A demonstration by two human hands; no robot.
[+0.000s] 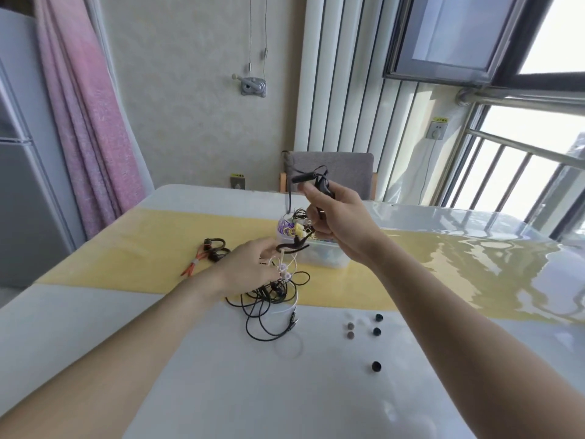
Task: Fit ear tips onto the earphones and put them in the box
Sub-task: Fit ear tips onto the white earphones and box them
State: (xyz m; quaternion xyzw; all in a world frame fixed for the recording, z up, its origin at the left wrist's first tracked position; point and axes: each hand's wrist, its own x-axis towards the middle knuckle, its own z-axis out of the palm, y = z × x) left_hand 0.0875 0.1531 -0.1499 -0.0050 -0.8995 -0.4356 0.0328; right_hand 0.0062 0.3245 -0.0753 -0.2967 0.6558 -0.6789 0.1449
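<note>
The right hand [335, 213] is raised above the clear box [319, 258], its fingers closed around a black earphone set [316, 180] whose cord hangs down toward the box. The left hand [250, 264] sits just left of the box, low over the worktop [221, 375], with fingertips pinched on a black ear hook [291, 246] and pale cords. A tangle of black and white earphone cords [272, 305] lies in front of the box, touching the left hand. Loose ear tips [364, 327], grey and black, lie on the worktop to the near right of the box. Orange and black earphones [209, 253] rest well to the left of the box on the yellow strip [126, 258].
</note>
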